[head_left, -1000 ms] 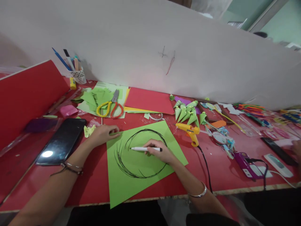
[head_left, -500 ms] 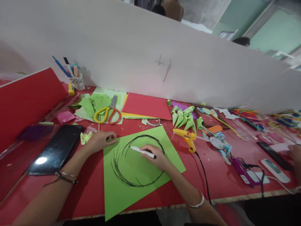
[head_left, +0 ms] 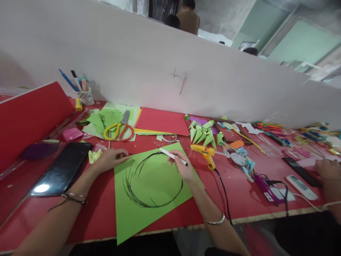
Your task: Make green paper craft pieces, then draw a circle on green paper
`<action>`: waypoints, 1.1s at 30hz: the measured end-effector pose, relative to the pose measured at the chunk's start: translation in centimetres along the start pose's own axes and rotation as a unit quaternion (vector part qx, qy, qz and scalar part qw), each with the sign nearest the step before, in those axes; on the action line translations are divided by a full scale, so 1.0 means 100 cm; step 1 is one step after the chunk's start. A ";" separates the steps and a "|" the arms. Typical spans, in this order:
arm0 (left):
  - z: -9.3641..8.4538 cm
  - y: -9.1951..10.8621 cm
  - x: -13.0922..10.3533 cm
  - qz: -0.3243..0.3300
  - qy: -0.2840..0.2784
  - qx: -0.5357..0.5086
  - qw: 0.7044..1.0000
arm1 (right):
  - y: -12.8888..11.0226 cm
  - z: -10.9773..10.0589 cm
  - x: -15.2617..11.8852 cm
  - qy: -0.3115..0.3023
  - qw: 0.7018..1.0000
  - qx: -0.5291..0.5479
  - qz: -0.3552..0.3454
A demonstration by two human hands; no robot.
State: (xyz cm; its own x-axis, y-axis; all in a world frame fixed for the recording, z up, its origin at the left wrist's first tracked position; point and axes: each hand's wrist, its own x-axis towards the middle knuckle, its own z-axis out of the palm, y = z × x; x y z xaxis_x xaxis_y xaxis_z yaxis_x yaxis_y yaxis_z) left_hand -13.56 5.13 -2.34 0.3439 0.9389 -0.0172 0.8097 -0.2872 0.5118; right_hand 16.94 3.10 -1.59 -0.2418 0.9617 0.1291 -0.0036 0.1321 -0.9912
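A green sheet of paper (head_left: 157, 188) lies on the red table and bears a circle of loose black strokes. My right hand (head_left: 182, 165) is closed on a white marker (head_left: 170, 155), whose tip is at the circle's top edge. My left hand (head_left: 114, 158) rests at the sheet's upper left corner, fingers curled together; whether anything is under them is hidden. Just beyond the sheet are scissors (head_left: 124, 119) with yellow and red handles. A yellow glue gun (head_left: 204, 152) lies right of my right hand.
A black phone (head_left: 62, 169) lies left, near a red board (head_left: 32, 117). Behind are a pen cup (head_left: 85, 96), red paper (head_left: 162, 121) and green paper cones (head_left: 204, 133). A purple device (head_left: 268, 188) and another person's hand (head_left: 329, 169) are at right.
My right hand has moved the marker up and to the right along the circle. My left hand stays at the sheet's corner. The whole view has shifted slightly.
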 end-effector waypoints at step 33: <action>0.008 -0.002 -0.002 -0.002 -0.005 0.038 0.999 | 0.002 0.036 0.014 -0.034 0.996 -0.060 0.057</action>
State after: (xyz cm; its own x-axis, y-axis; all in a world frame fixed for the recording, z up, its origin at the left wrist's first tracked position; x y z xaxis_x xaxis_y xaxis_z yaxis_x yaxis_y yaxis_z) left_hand -13.42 4.89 -3.13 0.3442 0.9385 -0.0276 0.8452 -0.2969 0.4443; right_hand 13.12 3.64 -1.74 -0.2992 0.9541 0.0095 0.1433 0.0548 -0.9882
